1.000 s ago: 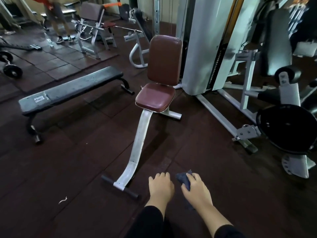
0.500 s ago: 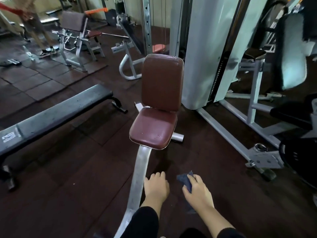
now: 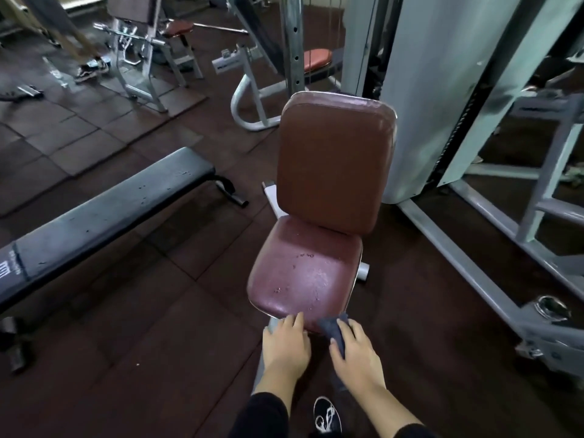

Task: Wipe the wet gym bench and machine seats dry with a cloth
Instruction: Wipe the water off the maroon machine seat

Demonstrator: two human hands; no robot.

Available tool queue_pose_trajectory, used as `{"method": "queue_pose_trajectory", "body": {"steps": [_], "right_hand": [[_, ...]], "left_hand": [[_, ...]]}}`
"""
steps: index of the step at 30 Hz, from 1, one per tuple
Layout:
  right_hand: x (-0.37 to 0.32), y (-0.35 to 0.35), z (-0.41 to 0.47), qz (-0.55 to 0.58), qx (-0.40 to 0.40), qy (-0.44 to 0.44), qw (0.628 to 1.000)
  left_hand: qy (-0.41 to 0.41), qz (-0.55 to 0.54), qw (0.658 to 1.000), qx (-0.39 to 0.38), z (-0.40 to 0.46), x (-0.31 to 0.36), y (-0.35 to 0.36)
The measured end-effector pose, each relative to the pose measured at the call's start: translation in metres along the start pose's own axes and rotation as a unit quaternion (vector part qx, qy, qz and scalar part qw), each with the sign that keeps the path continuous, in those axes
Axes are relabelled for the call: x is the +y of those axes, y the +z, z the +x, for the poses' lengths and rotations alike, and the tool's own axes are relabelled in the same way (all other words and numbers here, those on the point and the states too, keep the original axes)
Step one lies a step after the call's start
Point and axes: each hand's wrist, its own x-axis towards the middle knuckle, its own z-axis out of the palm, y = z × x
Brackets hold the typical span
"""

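Note:
A maroon machine seat (image 3: 305, 273) with water drops on it stands in front of me, its upright maroon backrest (image 3: 335, 162) behind it. My right hand (image 3: 355, 355) holds a dark blue cloth (image 3: 333, 330) at the seat's near edge. My left hand (image 3: 286, 344) hovers beside it at the same edge, fingers loosely curled, holding nothing. A black flat bench (image 3: 104, 213) with a few drops lies to the left.
A white weight-stack machine (image 3: 442, 90) and its grey floor frame (image 3: 467, 267) stand on the right. More machines (image 3: 148, 52) and another person's legs (image 3: 85, 58) are at the far left. My shoe (image 3: 327, 415) shows below on the dark rubber floor.
I have walked closer, so the seat fills the view. Both hands, the right with the cloth, have come up to the seat's front edge.

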Motion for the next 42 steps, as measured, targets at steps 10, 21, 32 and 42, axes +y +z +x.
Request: {"method": "queue_pose_trajectory", "body": {"steps": [10,21,32,42], "right_hand": [[-0.001,0.075,0.115,0.004,0.040,-0.001,0.999],[0.037,0.145,0.153,-0.174,0.051,-0.033,0.983],[0.037,0.164,0.160,-0.188,0.076,-0.085,0.976],[0.049,0.154,0.185,-0.136,0.117,-0.054,0.982]], "left_hand": [[0.042,0.023,0.999,-0.019,0.134,-0.039,0.025],[0.186,0.061,0.979,0.059,0.220,-0.092,0.103],[0.217,0.037,0.967,0.127,0.232,-0.107,0.128],[0.218,0.041,0.964,0.144,0.230,-0.108,0.128]]}}
